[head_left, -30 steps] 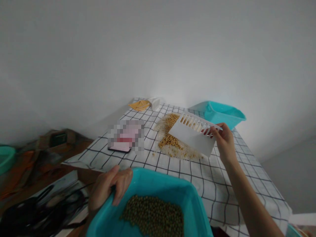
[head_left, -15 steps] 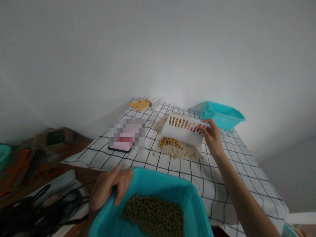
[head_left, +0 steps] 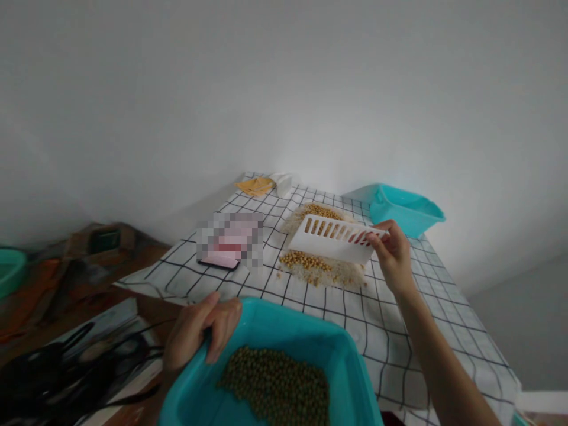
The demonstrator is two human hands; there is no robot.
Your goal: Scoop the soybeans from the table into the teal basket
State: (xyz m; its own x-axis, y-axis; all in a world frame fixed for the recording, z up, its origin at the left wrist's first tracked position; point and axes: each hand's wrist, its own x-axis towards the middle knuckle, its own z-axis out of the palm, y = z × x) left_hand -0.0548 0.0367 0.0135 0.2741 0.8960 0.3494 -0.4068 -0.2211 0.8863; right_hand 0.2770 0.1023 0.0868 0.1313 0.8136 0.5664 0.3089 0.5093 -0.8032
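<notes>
My left hand [head_left: 206,328] grips the rim of a teal basin [head_left: 297,316] at its upper left corner. Inside the basin lies a heap of dark, greenish-brown beans [head_left: 277,378]. Farther off, my right hand [head_left: 390,251] pinches the right end of a white slotted plastic piece [head_left: 331,244], which is tilted over the table. Golden soybeans [head_left: 304,259] spill in front of it, mixed with a spread of pale, rice-like grains [head_left: 341,275]. More soybeans lie behind the white piece and show through its slots.
A second teal basin [head_left: 406,207] stands at the back right of the checked tablecloth [head_left: 275,284]. A phone [head_left: 222,258], partly pixelated, lies on the left, with a yellow cloth-like item [head_left: 255,186] at the back. Black cables [head_left: 119,355] clutter the lower left.
My right hand has shifted slightly right and down with the white slotted piece, which now leans flatter. More soybeans show behind it. My left hand stays on the basin rim.
</notes>
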